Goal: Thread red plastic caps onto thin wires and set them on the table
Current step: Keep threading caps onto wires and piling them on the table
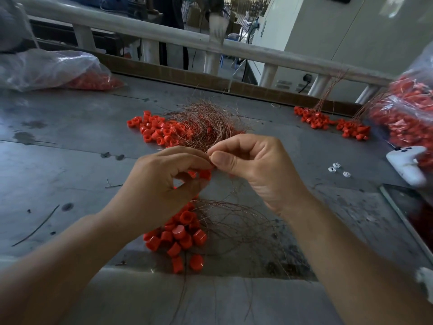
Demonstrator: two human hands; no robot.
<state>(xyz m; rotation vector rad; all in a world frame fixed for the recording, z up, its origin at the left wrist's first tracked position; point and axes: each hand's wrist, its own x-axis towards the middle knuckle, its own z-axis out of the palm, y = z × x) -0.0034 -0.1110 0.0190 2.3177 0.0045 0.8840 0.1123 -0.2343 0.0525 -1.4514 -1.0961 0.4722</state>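
My left hand [164, 181] and my right hand [255, 167] meet fingertip to fingertip above the middle of the grey table [70, 165]. The left hand holds a few red caps [205, 174] under its curled fingers. The right hand pinches a thin copper wire between thumb and forefinger, right at the left fingertips. Behind the hands lies a tangle of loose wires [208, 120] over a heap of red caps [157, 130]. Under the hands sits a pile of caps with wires through them [182, 235].
Two wired cap bunches [328, 123] lie at the back right. A plastic bag of caps [407, 116] fills the right edge, another bag [58, 69] the back left. A white device [407, 165] and small white bits [337, 168] lie right. A white railing [164, 34] runs behind.
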